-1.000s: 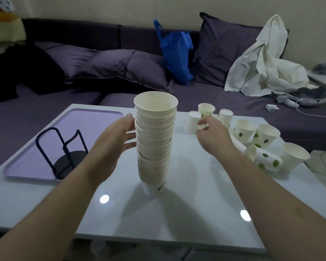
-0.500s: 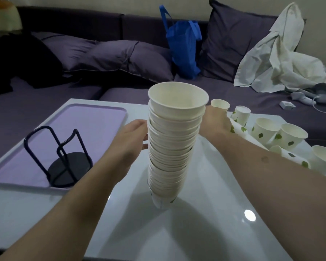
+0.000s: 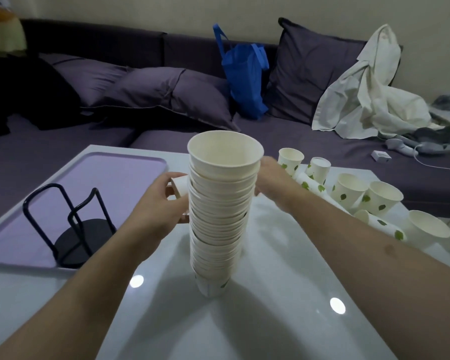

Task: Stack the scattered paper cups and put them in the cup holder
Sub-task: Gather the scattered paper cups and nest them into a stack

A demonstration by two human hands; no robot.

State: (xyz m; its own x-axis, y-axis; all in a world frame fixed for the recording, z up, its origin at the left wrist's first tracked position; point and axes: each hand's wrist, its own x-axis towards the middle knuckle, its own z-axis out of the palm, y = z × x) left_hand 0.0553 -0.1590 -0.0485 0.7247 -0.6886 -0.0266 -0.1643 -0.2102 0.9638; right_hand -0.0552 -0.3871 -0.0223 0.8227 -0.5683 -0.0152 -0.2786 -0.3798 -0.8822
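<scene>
A tall stack of paper cups [image 3: 220, 224] stands on the white table [image 3: 270, 320], leaning slightly. My left hand [image 3: 153, 209] is just left of the stack, and its thumb and fingers curl round a single paper cup [image 3: 179, 187] lying sideways, base pointing left. My right hand [image 3: 273, 175] reaches in behind the stack's upper right side. Its fingers are hidden by the stack. Several loose cups with green leaf prints [image 3: 348, 189] stand or lie on the table's right side. The black wire cup holder [image 3: 73, 237] stands on a purple tray [image 3: 120, 175] at the left and holds no cups.
A dark sofa with cushions [image 3: 166, 92], a blue bag [image 3: 244, 79] and white cloth [image 3: 361, 100] runs behind the table. The loose cups reach close to the table's right edge, including one open cup [image 3: 426, 227].
My right hand has carried a cup from the right-hand group to behind the stack. My left hand now grips that cup on the stack's left side. The camera has moved closer.
</scene>
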